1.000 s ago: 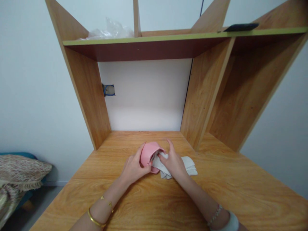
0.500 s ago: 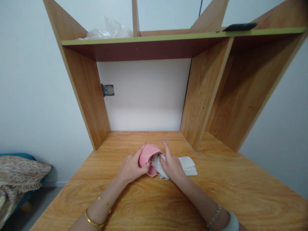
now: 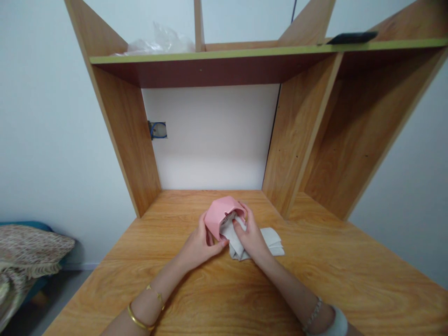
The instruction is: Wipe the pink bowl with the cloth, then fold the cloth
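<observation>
A pink faceted container [image 3: 221,212] is tipped on its side above the desk, its opening turned toward me and to the right. My left hand [image 3: 203,243] grips it from the left, thumb below by the rim. White folded tissue or thin cloth [image 3: 238,245] sticks out of the opening and hangs down to the desk. My right hand [image 3: 250,233] is at the opening, its thumb pressing the white material against the inside and its fingers behind the container's right rim. More folded white sheets [image 3: 273,241] lie on the desk, partly behind my right wrist. The container's inside is mostly hidden.
The wooden desk [image 3: 203,298] has side panels and a shelf [image 3: 224,52] above. On the shelf are a clear plastic bag [image 3: 159,42] and a dark flat object [image 3: 353,37]. A wall socket box with wires [image 3: 158,130] sits at the back left. A patterned cloth [image 3: 31,247] lies far left.
The pink container has been lifted slightly and turned, so its opening shows more. My right fingers have closed in around its right rim, with the thumb on the white material.
</observation>
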`<state>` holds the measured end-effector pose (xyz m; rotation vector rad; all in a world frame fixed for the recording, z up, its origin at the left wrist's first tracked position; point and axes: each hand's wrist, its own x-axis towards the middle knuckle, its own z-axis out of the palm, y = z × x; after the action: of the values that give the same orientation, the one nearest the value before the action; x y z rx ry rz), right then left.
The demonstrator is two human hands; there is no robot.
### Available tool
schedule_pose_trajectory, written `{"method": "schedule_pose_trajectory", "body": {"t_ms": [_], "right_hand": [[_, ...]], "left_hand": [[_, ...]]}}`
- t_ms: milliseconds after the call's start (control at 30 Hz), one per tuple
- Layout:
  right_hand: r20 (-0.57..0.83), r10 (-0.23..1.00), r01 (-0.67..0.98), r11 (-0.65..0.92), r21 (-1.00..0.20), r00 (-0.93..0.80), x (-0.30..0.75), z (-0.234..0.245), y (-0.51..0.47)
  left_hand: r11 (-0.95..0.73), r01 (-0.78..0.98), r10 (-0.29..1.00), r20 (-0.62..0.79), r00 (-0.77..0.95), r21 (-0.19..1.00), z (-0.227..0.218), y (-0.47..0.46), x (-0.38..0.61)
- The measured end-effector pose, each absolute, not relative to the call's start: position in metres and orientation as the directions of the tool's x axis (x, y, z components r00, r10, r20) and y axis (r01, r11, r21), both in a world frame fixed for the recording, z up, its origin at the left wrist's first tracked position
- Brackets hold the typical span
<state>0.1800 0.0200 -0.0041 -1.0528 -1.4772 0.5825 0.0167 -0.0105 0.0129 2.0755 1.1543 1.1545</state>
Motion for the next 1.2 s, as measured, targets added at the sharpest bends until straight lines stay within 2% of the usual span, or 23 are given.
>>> {"method": "schedule_pose_trajectory", "body": {"t_ms": [167, 333, 600, 800, 1000, 1100, 1200], "right_hand": [[0.443, 0.893, 0.417, 0.374, -0.828, 0.078, 0.181, -0.001, 0.018], [0.384, 0.915, 0.623, 0.23, -0.747, 0.124, 0.187, 0.003, 0.02], [0.376, 0.923, 0.792, 0.171, -0.587, 0.079, 0.186, 0.014, 0.009], [0.358, 0.933, 0.854, 0.173, -0.491, 0.017, 0.181, 0.016, 0.002], [0.333, 0.943, 0.852, 0.188, -0.49, -0.017, 0.179, 0.013, 0.0], [0.336, 0.942, 0.775, 0.223, -0.592, -0.014, 0.18, 0.01, 0.002], [0.383, 0.924, 0.643, 0.283, -0.711, 0.017, 0.181, 0.004, 0.007]], "left_hand": [[-0.485, 0.499, 0.873, 0.435, 0.221, 0.718, 0.013, -0.007, 0.016], [-0.471, 0.642, 0.873, 0.428, 0.236, 0.606, 0.02, -0.01, 0.013], [-0.497, 0.771, 0.829, 0.481, 0.285, 0.399, 0.024, -0.014, 0.008], [-0.538, 0.787, 0.785, 0.519, 0.337, 0.302, 0.027, -0.012, 0.001], [-0.534, 0.783, 0.807, 0.468, 0.36, 0.318, 0.027, -0.01, -0.003], [-0.53, 0.763, 0.816, 0.468, 0.341, 0.369, 0.027, -0.009, -0.002], [-0.519, 0.692, 0.831, 0.484, 0.274, 0.501, 0.026, -0.007, 0.001]]}}
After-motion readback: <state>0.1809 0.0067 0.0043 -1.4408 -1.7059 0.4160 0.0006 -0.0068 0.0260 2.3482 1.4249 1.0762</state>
